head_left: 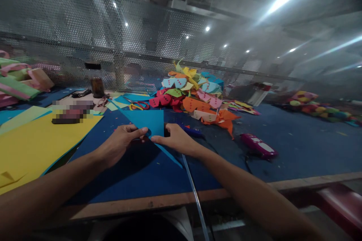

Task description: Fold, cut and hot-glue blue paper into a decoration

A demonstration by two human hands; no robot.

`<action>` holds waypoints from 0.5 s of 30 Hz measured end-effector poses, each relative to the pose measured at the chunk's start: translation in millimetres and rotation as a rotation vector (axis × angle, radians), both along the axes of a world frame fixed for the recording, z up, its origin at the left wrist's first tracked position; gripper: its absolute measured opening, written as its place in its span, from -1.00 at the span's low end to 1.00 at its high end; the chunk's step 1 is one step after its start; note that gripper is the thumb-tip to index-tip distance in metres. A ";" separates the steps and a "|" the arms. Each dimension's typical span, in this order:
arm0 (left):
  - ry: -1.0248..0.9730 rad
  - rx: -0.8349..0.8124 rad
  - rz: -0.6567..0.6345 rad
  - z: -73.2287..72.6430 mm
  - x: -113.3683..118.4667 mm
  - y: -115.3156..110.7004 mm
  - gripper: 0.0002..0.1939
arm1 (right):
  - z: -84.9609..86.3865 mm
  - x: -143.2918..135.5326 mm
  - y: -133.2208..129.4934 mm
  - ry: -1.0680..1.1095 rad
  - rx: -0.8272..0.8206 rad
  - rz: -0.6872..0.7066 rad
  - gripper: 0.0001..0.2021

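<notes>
A folded sheet of blue paper (152, 120) is held up over the dark blue tabletop, with pointed ends toward upper left and lower right. My left hand (127, 137) pinches its lower left edge between thumb and fingers. On the other side, my right hand (175, 137) grips the sheet, thumb in front and fingers behind. Just beyond my right hand lies a blue tool with a cord (194, 131), partly hidden by the hand. A clear glue stick (195, 192) extends from near my right wrist past the table's front edge.
Folded coloured paper shapes (192, 98) are heaped at the back. Scissors (138, 105) lie beside them. Yellow sheets (51, 143), a blurred-out object (73, 112) and a dark-lidded jar (97, 81) are at left. A purple corded device (258, 146) rests at right. A mesh partition (135, 49) stands behind.
</notes>
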State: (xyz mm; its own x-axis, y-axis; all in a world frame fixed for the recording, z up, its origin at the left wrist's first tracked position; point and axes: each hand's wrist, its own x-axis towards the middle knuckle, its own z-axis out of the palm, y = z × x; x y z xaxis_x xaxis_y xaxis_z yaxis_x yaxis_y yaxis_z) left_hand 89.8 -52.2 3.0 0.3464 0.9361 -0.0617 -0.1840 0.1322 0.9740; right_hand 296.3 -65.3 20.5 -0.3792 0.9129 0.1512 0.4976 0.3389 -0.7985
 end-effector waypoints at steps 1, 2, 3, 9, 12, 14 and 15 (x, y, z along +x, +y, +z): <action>0.003 -0.001 0.004 0.4 0.0 -0.2 -0.65 | 0.2 -0.2 -0.2 -0.001 0.022 -0.006 -0.60; 0.006 -0.004 0.010 0.8 0.1 -0.4 -0.64 | 0.5 -0.5 -0.5 -0.001 0.052 -0.016 -0.60; 0.008 -0.004 0.014 1.0 0.2 -0.6 -0.63 | 0.8 -0.8 -0.7 0.002 0.091 -0.035 -0.61; 0.092 -0.004 -0.002 -0.7 1.4 -2.9 -0.60 | 2.7 0.2 -0.2 0.073 0.329 -0.212 -0.70; 0.095 -0.002 -0.012 -1.0 1.8 -4.2 -0.60 | 3.0 0.2 -0.5 0.107 0.380 -0.248 -0.76; 0.087 -0.008 -0.008 -0.3 2.2 -4.7 -0.61 | 2.5 -0.5 -1.2 0.095 0.423 -0.270 -0.80; 0.089 -0.017 -0.004 0.1 2.5 -4.8 -0.62 | 1.8 -1.0 -1.5 0.082 0.455 -0.277 -0.82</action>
State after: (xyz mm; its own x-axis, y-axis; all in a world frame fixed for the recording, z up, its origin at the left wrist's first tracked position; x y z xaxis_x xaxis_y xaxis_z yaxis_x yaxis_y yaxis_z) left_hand 92.3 -57.0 3.2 0.3425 0.9332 -0.1084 -0.0964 0.1496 0.9840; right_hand 295.3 -66.8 22.3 -0.1040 0.8126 0.5735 0.5594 0.5246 -0.6418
